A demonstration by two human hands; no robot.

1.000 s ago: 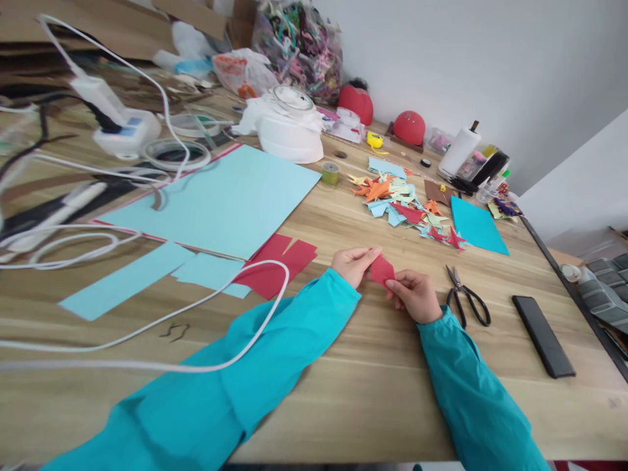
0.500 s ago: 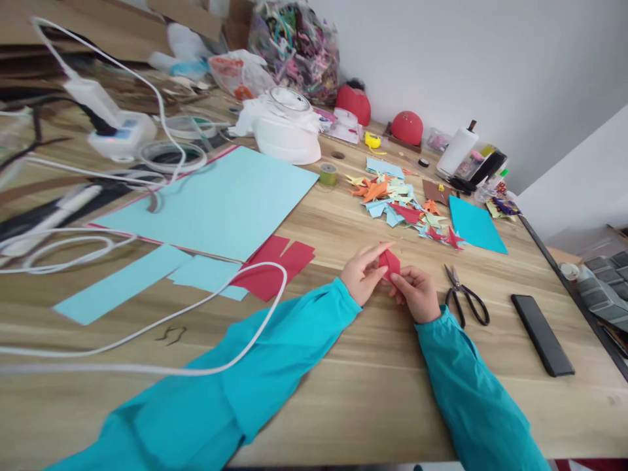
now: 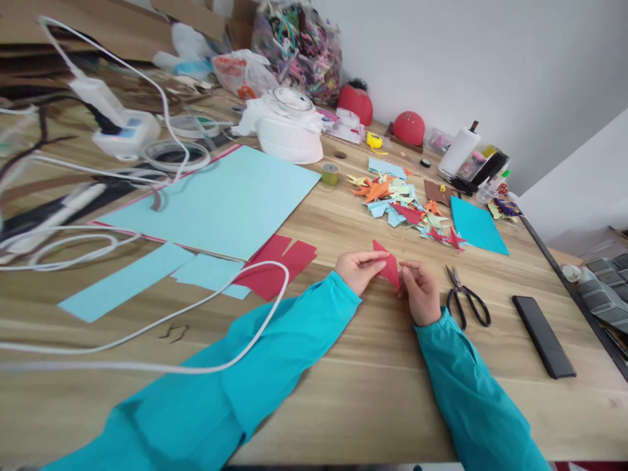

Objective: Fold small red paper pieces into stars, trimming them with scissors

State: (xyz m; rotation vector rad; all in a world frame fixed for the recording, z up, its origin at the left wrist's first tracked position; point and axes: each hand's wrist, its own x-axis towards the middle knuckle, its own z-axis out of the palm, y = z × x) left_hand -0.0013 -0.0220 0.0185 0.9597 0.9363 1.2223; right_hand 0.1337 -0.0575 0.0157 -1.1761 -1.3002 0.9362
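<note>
Red paper (image 3: 391,269), one folded piece, is pinched in the left hand (image 3: 356,271) over the middle of the worktop (image 3: 373,392); the right hand (image 3: 420,292) curls at its right edge, whether gripping I cannot tell. One pair of scissors (image 3: 457,288) and one phone (image 3: 543,337) lie to the right; farther off are one spool (image 3: 330,174), two red domes (image 3: 409,127) and a paper heap (image 3: 408,212) too jumbled to count.
</note>
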